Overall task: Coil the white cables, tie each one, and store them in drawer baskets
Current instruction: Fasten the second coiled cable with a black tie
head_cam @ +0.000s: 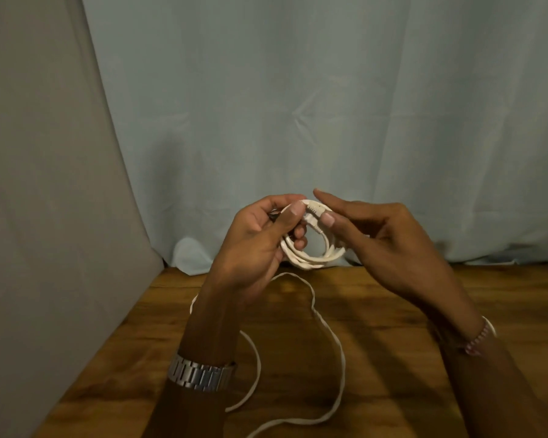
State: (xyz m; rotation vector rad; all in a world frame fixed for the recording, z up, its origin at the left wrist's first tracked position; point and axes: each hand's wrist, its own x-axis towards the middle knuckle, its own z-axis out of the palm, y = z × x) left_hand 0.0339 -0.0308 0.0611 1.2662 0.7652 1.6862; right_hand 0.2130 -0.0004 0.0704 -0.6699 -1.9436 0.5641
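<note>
Loose cable tail lies nearest, snaking over the wooden worktop from the near edge up toward the hands in one wide open loop. Left wrist wears a metal watch; right wrist has a beaded band.

Left hand: fingers curled round the white cable coil, thumb pressed on top of the turns, firm grip. Right hand: thumb and a finger pinch the white plug end at the top of the coil, index finger straight and pointing left above it, remaining fingers loosely bent.

Coil: several tight round turns, held upright in the air just above the worktop's far edge, between both hands. Not tied; tail hangs off it down to the worktop.

Worktop's left edge runs diagonally, grey cloth beside it. Pale blue curtain hangs right behind the far edge. Bare wood shows to the right of the tail.
</note>
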